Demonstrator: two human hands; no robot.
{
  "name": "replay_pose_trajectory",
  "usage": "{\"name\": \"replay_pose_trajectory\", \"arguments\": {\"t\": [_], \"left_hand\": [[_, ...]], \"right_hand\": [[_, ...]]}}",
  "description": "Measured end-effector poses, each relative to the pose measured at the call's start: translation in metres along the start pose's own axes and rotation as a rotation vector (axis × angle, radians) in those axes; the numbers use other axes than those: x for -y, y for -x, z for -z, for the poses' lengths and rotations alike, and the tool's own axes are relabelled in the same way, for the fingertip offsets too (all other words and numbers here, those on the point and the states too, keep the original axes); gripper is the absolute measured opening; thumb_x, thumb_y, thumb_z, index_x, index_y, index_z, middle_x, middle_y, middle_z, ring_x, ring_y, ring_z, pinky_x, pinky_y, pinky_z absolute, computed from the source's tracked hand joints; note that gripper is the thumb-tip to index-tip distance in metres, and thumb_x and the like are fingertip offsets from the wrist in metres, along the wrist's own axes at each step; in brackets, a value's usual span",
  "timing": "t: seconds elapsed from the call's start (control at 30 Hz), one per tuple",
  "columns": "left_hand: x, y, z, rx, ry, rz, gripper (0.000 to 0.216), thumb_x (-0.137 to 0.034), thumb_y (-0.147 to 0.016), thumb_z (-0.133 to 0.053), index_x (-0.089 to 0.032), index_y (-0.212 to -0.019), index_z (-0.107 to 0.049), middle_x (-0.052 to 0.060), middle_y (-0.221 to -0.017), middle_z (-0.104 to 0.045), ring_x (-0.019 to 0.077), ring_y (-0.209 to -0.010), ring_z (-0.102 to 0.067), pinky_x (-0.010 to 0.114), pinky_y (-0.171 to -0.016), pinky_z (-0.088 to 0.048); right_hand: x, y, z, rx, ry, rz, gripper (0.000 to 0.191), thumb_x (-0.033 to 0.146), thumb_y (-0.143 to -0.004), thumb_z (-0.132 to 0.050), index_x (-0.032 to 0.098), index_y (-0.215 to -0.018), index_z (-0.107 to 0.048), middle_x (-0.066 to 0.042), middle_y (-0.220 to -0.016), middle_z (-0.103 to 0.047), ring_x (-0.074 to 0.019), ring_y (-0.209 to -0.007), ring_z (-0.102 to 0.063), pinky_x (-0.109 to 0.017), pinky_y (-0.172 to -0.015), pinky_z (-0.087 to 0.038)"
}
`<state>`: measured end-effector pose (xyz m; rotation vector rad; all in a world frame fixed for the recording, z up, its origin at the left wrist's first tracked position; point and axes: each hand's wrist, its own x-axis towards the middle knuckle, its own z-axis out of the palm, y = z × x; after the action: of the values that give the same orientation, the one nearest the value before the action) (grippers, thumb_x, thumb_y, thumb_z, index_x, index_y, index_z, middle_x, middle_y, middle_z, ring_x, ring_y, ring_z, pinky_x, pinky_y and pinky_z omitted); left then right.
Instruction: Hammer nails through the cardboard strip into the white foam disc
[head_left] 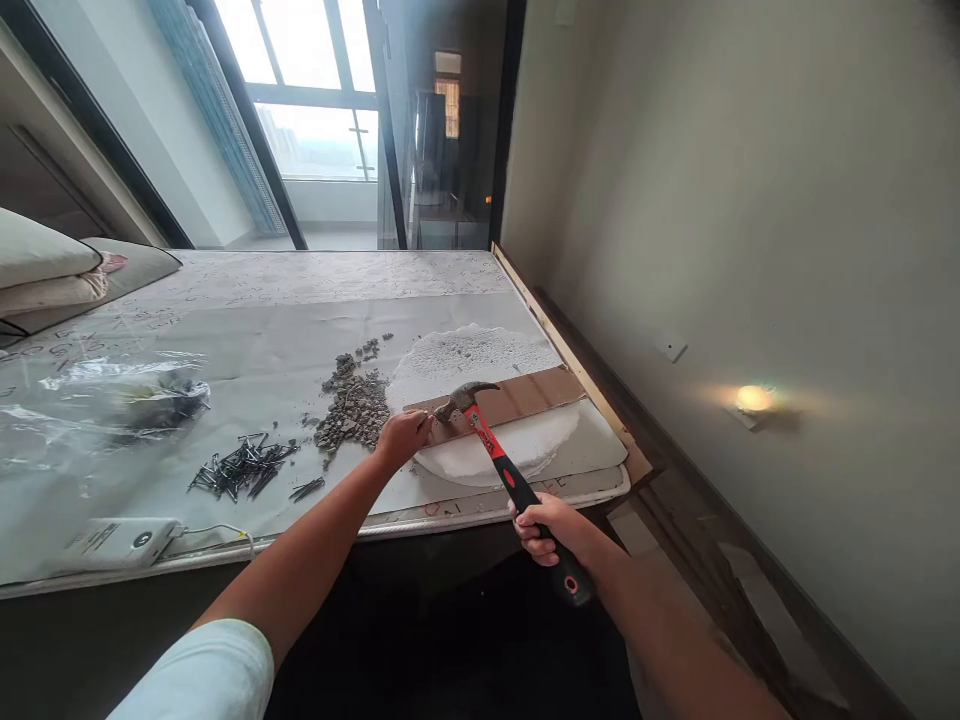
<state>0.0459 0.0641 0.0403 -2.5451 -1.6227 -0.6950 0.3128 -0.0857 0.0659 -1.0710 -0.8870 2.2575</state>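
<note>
"Holding what, that right grip [546, 525]?"

"A hammer [517, 490]. The fingers and thumb are wrapped round its black-and-red handle, toward the lower end."

"And the left grip [403, 437]?"

"It's at the left end of a brown board [536, 392], fingers curled in, right by the hammer's head. Whether they pinch anything, I can't tell; the tips are too small to read."

"Where's the hammer's head, then?"

"Over the left part of the board, its striking face toward the left grip and its claw pointing right. I can't tell if it touches the wood."

"What's beneath the board?"

"A round white pad [510, 452]. The board lies across it, with white showing on both sides."

"Anything nearby?"

"Just left of the pad, a heap of grey gravel [351, 408]. Nearer the person and further left, a pile of dark nails [241, 466], with a few more lying apart from it, toward the left forearm."

"And beyond those?"

"A clear plastic bag [82, 405] with something dark inside, and a white box [124, 542] with a cable [221, 528] by the near edge. It all lies on a bed [337, 272]. To the right, a small light [752, 399] glows on the wall [750, 200]."
</note>
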Motion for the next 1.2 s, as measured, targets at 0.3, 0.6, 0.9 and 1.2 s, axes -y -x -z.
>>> {"name": "replay_pose_trajectory", "arguments": {"t": [0.3, 0.6, 0.9, 1.2], "left_hand": [[0.004, 0.008, -0.004, 0.012, 0.041, -0.007, 0.039, -0.038, -0.088, -0.036, -0.018, -0.058, -0.052, 0.003, -0.058, -0.054, 0.0131, -0.056, -0.048, 0.024, -0.054, -0.03], [0.001, 0.011, -0.002, 0.065, 0.005, -0.028, 0.039, -0.034, -0.089, -0.032, -0.017, -0.063, -0.055, 0.005, -0.063, -0.057, 0.0145, -0.059, -0.051, 0.025, -0.054, -0.031], [-0.002, 0.012, -0.004, 0.021, 0.025, 0.05, 0.036, -0.035, -0.088, -0.035, -0.018, -0.065, -0.057, 0.006, -0.066, -0.059, 0.0159, -0.059, -0.052, 0.026, -0.053, -0.029], [0.003, 0.015, -0.009, 0.005, 0.034, 0.004, 0.034, -0.031, -0.088, -0.035, -0.017, -0.07, -0.06, 0.006, -0.069, -0.062, 0.0152, -0.062, -0.054, 0.025, -0.056, -0.032]], "right_hand": [[0.0, 0.003, -0.004, -0.016, 0.0, 0.006, 0.025, 0.021, -0.06, -0.054, 0.021, -0.082, -0.041, 0.011, -0.05, -0.038, -0.0022, -0.033, -0.027, -0.016, -0.031, -0.019], [0.005, 0.006, -0.014, -0.072, 0.075, -0.008, 0.025, 0.021, -0.06, -0.052, 0.021, -0.081, -0.04, 0.012, -0.049, -0.038, -0.0026, -0.032, -0.027, -0.016, -0.03, -0.019], [0.036, 0.04, -0.041, -0.175, 0.443, 0.135, 0.018, 0.023, -0.068, -0.053, 0.021, -0.081, -0.041, 0.012, -0.049, -0.035, -0.0034, -0.032, -0.028, -0.017, -0.028, -0.026], [0.038, 0.04, -0.057, -0.217, 0.567, 0.097, 0.018, 0.018, -0.064, -0.049, 0.021, -0.079, -0.04, 0.013, -0.045, -0.033, -0.0037, -0.029, -0.027, -0.016, -0.025, -0.025]]}}
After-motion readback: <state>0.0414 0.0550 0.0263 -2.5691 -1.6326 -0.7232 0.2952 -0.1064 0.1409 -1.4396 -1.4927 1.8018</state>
